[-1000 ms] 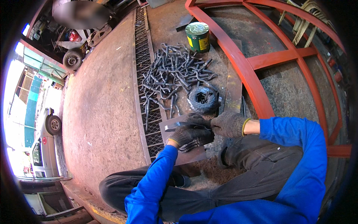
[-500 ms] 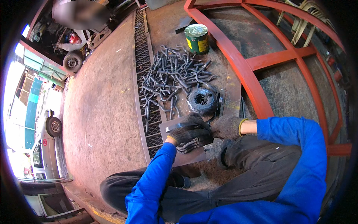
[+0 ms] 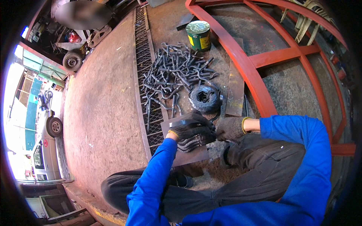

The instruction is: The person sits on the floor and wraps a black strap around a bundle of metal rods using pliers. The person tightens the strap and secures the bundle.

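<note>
Dk strip (image 3: pixel 181 123) (shiny), L grip (image 3: pixel 193 131).

Left grip (image 3: pixel 193 129) beside curled right grip (image 3: pixel 230 129)

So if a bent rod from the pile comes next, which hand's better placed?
Probably left: the left hand is nearer the pile of bent rods, though it seems to hold a dark strip; the right hand sits farther right.
</note>
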